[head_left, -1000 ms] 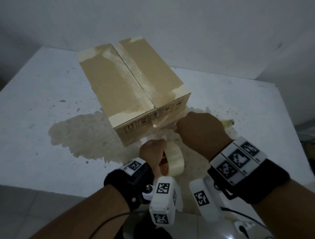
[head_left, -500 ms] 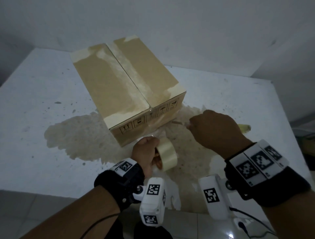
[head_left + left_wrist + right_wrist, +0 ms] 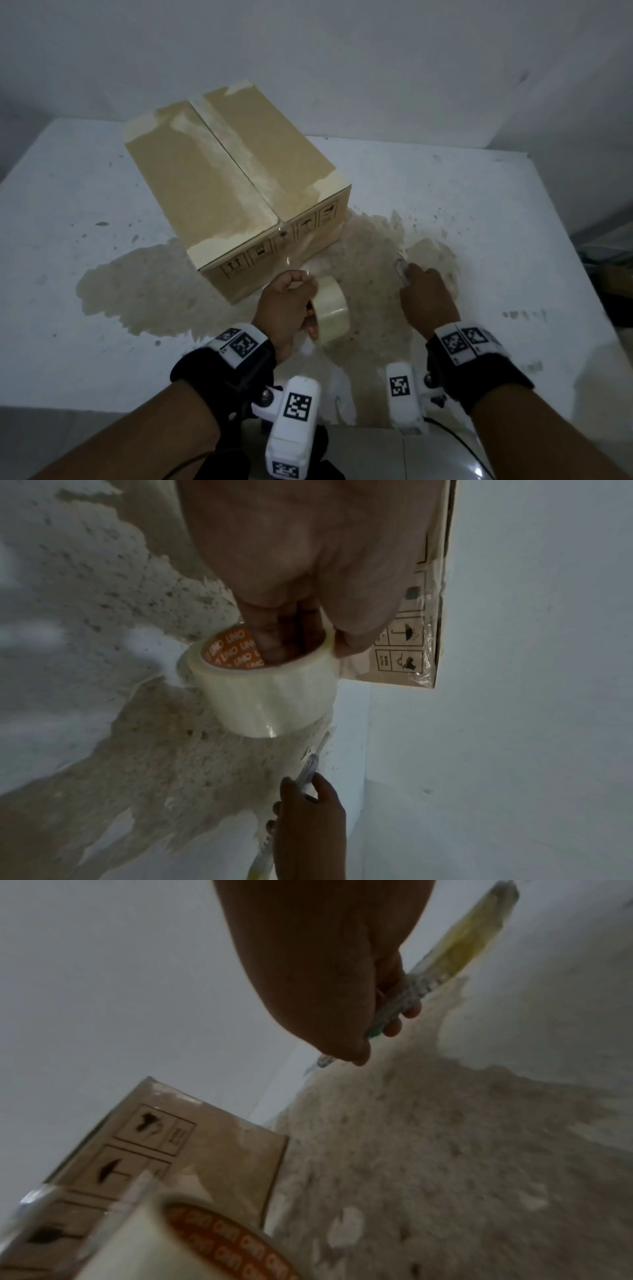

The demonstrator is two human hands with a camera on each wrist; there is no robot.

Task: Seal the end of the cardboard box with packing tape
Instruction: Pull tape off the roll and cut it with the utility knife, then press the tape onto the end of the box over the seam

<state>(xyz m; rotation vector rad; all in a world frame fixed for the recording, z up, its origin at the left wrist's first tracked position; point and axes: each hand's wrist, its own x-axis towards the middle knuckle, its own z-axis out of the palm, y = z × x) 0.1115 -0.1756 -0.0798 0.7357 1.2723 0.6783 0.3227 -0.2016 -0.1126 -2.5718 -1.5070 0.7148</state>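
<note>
A brown cardboard box (image 3: 236,192) lies on the table, its top seam taped and its printed end face turned toward me. Clear film glints on that end face (image 3: 424,642). My left hand (image 3: 291,305) grips a roll of clear packing tape (image 3: 330,310) just in front of the box's near end, fingers (image 3: 270,637) hooked inside the orange core. My right hand (image 3: 428,301) is to the right of the roll, away from the box, and holds a utility knife (image 3: 455,947) with its blade tip (image 3: 323,739) out. Whether the film still joins the roll cannot be told.
The white table (image 3: 85,192) has a large worn beige patch (image 3: 137,291) around the box's near end. A grey wall (image 3: 342,51) stands behind. The table's front edge is close below my wrists, and its right edge (image 3: 582,260) runs off to the right.
My right hand has moved from the box's end face out to the right with the knife. The left hand has drawn the roll slightly back from the box.
</note>
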